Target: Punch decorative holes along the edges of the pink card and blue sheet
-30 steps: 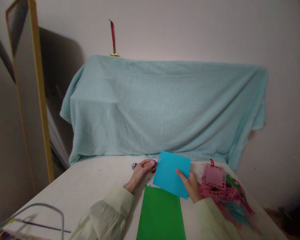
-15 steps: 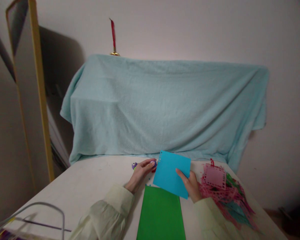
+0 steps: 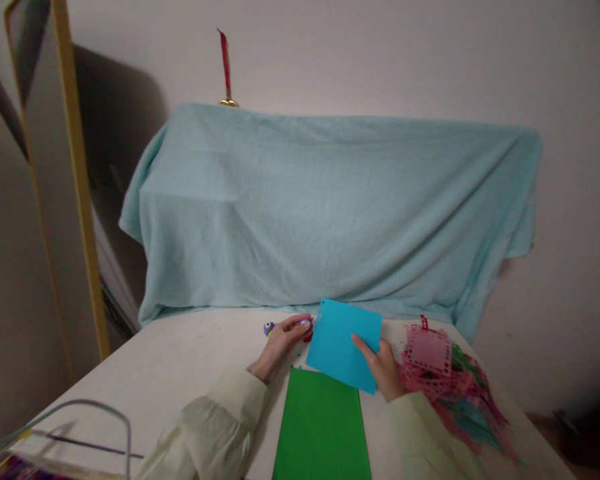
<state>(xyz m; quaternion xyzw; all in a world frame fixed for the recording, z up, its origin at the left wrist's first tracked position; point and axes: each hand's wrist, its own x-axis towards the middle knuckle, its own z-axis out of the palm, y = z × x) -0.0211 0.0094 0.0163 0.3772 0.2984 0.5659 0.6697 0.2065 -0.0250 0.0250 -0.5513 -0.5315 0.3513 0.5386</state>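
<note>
My left hand (image 3: pixel 283 338) is curled over a small purple craft punch (image 3: pixel 306 325), thumb on its top. Its lower part is mostly hidden by my fingers; a bit of red shows below. A blue paper sheet (image 3: pixel 345 343) has its left edge against the punch, with small holes near its upper left corner. My right hand (image 3: pixel 383 367) grips this sheet at its right side, thumb on top and the other fingers underneath. Below lies a green sheet (image 3: pixel 323 427), flat on the table. Tiny blue bits (image 3: pixel 299 365) are scattered between the two sheets.
A purple piece with an eye (image 3: pixel 269 328) sits left of my left hand. At right, a pink card with a punched border (image 3: pixel 429 351) rests on a heap of pink, green and teal shreds (image 3: pixel 467 407). A light-blue towel (image 3: pixel 330 207) hangs behind the white table (image 3: pixel 190 347).
The view has shifted slightly, lifting the scene a little in the picture. Both hands, the blue sheet and the punch keep nearly the same places.
</note>
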